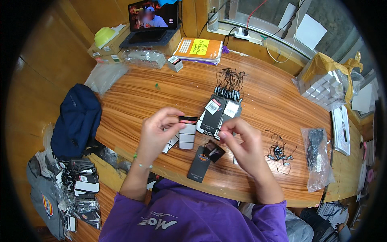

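Observation:
My left hand (pixel 158 128) pinches a strip of white labels (pixel 186 136) by its dark, red-banded top end. The strip hangs down over the wooden table. To its right, my right hand (pixel 242 140) has thumb and fingertips closed together; what lies between them is too small to make out. Below these fingers sits a small dark folded card (pixel 214 151), overlapping a black hang tag (pixel 198 168) near the front edge. Just beyond my hands is a stack of black tags (pixel 211 119) with white barcode stickers and a bunch of black strings (pixel 230 78).
Loose black strings (pixel 279 153) and a clear bag of black strings (pixel 316 157) lie at right. Behind them stands a wrapped bundle of white boxes (pixel 322 86). An orange notebook (pixel 198 49) and a screen (pixel 151 17) are at the back. A navy pouch (pixel 80 119) is left.

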`<state>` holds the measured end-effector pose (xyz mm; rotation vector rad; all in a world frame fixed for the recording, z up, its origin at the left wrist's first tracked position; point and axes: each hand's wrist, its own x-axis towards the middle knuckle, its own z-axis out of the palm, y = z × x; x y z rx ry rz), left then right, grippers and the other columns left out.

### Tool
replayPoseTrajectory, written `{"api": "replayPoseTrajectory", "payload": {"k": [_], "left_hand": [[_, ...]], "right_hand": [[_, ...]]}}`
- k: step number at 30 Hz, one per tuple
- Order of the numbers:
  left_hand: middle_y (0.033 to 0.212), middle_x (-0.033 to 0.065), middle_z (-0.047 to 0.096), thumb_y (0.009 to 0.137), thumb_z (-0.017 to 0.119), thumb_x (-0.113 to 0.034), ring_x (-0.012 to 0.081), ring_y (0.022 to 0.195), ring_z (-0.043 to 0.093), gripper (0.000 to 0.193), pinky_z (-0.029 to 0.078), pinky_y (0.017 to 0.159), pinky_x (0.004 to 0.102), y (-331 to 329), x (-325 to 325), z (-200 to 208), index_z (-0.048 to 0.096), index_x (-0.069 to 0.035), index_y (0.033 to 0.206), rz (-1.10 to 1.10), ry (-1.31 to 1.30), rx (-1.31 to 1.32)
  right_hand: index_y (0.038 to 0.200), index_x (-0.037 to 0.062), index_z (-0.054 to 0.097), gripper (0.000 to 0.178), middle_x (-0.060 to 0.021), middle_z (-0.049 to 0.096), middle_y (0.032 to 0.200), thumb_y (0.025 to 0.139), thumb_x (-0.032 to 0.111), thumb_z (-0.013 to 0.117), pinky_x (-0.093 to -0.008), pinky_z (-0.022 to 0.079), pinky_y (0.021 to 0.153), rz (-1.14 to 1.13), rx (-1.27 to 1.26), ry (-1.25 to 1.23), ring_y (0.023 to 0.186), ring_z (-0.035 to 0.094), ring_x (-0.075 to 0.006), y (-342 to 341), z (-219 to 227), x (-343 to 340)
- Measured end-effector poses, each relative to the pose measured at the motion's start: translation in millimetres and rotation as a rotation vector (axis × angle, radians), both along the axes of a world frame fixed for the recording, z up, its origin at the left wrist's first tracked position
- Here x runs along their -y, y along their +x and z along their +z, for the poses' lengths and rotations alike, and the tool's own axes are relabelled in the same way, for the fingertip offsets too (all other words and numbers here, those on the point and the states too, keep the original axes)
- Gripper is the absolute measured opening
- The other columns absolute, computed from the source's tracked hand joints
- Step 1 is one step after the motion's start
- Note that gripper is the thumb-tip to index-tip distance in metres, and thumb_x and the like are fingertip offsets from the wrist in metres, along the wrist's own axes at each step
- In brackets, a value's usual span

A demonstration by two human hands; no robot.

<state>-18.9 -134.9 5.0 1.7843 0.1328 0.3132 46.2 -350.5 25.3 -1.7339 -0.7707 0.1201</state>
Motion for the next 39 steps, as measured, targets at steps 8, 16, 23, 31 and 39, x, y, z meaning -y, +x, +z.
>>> {"api": "replayPoseTrajectory", "payload": {"k": [8, 16, 23, 31, 39], "left_hand": [[0.081, 0.0115, 0.068, 0.075, 0.067, -0.001, 0.0141, 0.069, 0.066, 0.014, 0.054, 0.061, 0.0243, 17, 52, 17, 0.066, 0.002, 0.089, -0.093, 0.225, 0.217], [0.080, 0.0111, 0.065, 0.075, 0.065, -0.003, 0.0223, 0.069, 0.064, 0.012, 0.052, 0.059, 0.0287, 20, 55, 19, 0.064, 0.001, 0.086, -0.128, 0.517, 0.358], [0.079, 0.0100, 0.060, 0.074, 0.062, -0.001, 0.0265, 0.072, 0.059, 0.014, 0.049, 0.061, 0.0341, 24, 51, 30, 0.061, -0.001, 0.088, -0.182, 0.643, 0.435], [0.077, 0.0071, 0.059, 0.071, 0.064, -0.002, 0.0234, 0.071, 0.058, 0.016, 0.048, 0.060, 0.0332, 26, 47, 29, 0.063, -0.003, 0.087, -0.179, 0.742, 0.490], [0.073, 0.0046, 0.059, 0.064, 0.069, -0.002, 0.0203, 0.068, 0.058, 0.015, 0.047, 0.060, 0.0312, 30, 43, 19, 0.065, -0.005, 0.079, -0.102, 0.802, 0.559]], "right_hand": [[0.071, 0.0056, 0.057, 0.007, -0.0050, 0.052, 0.059, 0.069, 0.005, 0.064, -0.0330, 0.034, 0.060, -0.235, 0.565, -0.119, 0.059, 0.048, -0.0209, 6, -7, -6], [0.072, 0.0059, 0.058, 0.007, -0.0043, 0.051, 0.058, 0.069, 0.003, 0.064, -0.0326, 0.033, 0.061, -0.246, 0.584, -0.152, 0.058, 0.048, -0.0207, 9, -7, -2], [0.074, 0.0042, 0.058, 0.006, -0.0042, 0.054, 0.063, 0.078, 0.005, 0.063, -0.0290, 0.038, 0.062, -0.131, 0.195, -0.026, 0.059, 0.052, -0.0155, 16, -10, -1], [0.090, -0.0021, 0.059, 0.012, -0.0041, 0.064, 0.080, 0.084, 0.007, 0.062, -0.0236, 0.046, 0.071, 0.039, -0.346, 0.255, 0.075, 0.059, -0.0086, 23, -16, 1], [0.093, 0.0019, 0.058, 0.009, -0.0039, 0.062, 0.090, 0.086, 0.007, 0.058, -0.0217, 0.043, 0.075, 0.205, -0.543, 0.301, 0.085, 0.055, -0.0077, 27, -18, -2]]}}
